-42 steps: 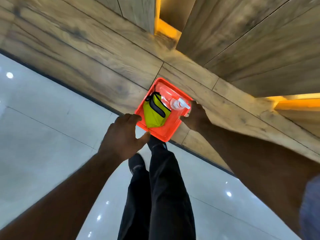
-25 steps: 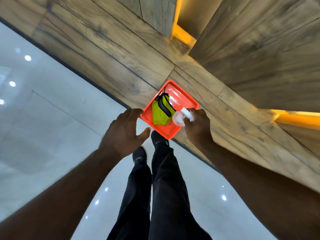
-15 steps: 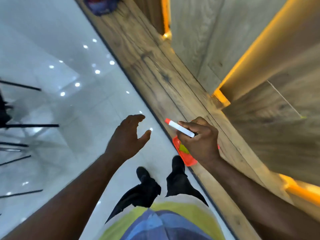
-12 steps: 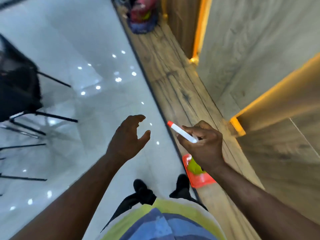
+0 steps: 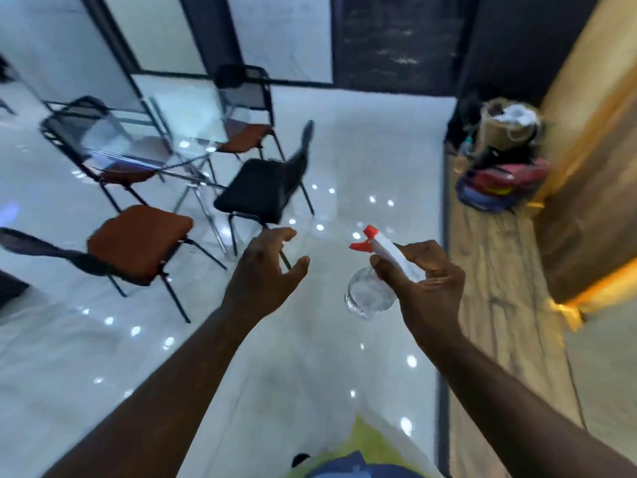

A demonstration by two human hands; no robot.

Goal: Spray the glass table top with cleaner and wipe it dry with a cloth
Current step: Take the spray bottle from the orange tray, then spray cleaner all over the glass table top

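right grip [image 5: 425, 282]: clamped on the spray bottle [image 5: 366, 299], with the fingers wrapped over the white spray head and the thumb pressed on its near side, just above the neck. the bottle is carried in the air, tilted. its clear body hangs below and to the left of the hand. the red nozzle [image 5: 369, 232] sits at the top and points away from the person, toward the chairs. whether a finger rests on the red trigger cannot be told. left grip [image 5: 265, 270]: apart, with fingers spread and loosely curved and the thumb held wide. it holds nothing, touches nothing, and hangs level with the right grip over the glossy white floor [image 5: 310, 357]. the glass bench [image 5: 172, 139] stands well ahead and to the left, apart from both hands. chairs stand round it: a brown-seated chair [image 5: 138, 243] nearest on the left and a black chair [image 5: 258, 191] just beyond the left grip. a wooden floor strip [image 5: 489, 305] runs along the right side. blurred bags [image 5: 499, 182] lie at its far end.
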